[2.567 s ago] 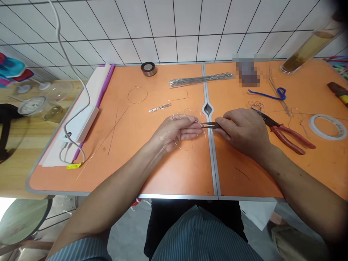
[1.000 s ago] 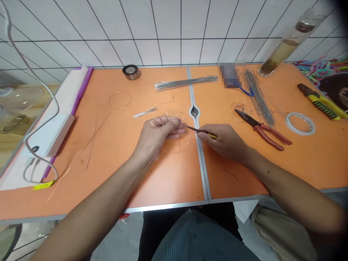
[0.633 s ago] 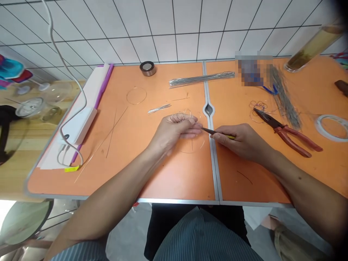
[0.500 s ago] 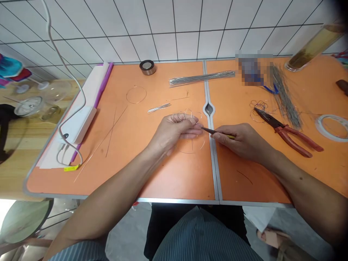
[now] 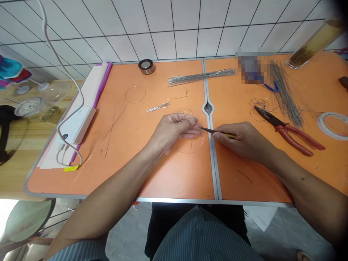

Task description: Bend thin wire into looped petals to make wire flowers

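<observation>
My left hand [image 5: 175, 128] is closed on a thin wire piece [image 5: 190, 152], pinched between thumb and fingers. Small loops of this wire rise above the fingers, and a wide round arc of it hangs below them. My right hand [image 5: 240, 139] grips slim tweezers [image 5: 208, 130] with a dark pointed end and a yellowish rear part. Their tip meets the wire at the left fingertips; whether it pinches the wire is too small to tell. Behind the left hand lie a short bundle of cut wires [image 5: 158, 107] and a wire ring [image 5: 135, 94].
Red-handled pliers [image 5: 292, 134] lie right of my right hand, beside tangled wire [image 5: 259, 105] and a grey wire bundle [image 5: 288, 98]. Long straight wires [image 5: 201, 77] and a tape roll [image 5: 146, 66] lie at the back. A white box [image 5: 77, 125] with a cable stands left.
Both hands stay nearly in place. More of the wire piece's right-hand arc shows below the left fingers now. The view has shifted slightly.
</observation>
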`<state>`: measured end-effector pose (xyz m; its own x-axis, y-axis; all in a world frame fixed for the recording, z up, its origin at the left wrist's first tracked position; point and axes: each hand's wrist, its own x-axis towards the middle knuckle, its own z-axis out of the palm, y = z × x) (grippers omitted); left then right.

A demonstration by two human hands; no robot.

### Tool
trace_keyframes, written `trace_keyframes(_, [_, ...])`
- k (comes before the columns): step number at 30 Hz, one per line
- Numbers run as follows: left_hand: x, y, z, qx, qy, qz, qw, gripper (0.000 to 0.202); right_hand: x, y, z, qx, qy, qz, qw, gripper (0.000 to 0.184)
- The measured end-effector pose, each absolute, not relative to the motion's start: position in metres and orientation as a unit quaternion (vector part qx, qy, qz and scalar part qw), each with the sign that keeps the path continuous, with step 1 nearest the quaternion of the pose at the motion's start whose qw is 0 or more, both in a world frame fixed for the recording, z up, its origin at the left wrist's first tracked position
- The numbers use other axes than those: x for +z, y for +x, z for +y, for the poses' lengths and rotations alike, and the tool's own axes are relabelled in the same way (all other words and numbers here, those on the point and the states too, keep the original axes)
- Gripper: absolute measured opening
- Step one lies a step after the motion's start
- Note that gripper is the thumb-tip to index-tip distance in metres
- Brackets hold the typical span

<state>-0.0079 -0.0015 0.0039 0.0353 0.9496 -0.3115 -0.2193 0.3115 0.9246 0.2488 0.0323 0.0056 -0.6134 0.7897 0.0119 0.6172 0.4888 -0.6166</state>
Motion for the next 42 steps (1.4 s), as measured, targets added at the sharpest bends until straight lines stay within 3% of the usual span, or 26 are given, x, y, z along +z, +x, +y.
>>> trace_keyframes(28, [0.007, 0.003, -0.007, 0.45, 0.447, 0.555, 0.538, 0.015, -0.001, 0.246, 0.018, 0.116, -0.456, -0.878, 0.09, 0.031])
trace_keyframes(42, [0.013, -0.013, 0.001, 0.411, 0.396, 0.511, 0.643, 0.015, 0.009, 0.248, 0.025, 0.387, -0.44, -0.801, 0.124, 0.053])
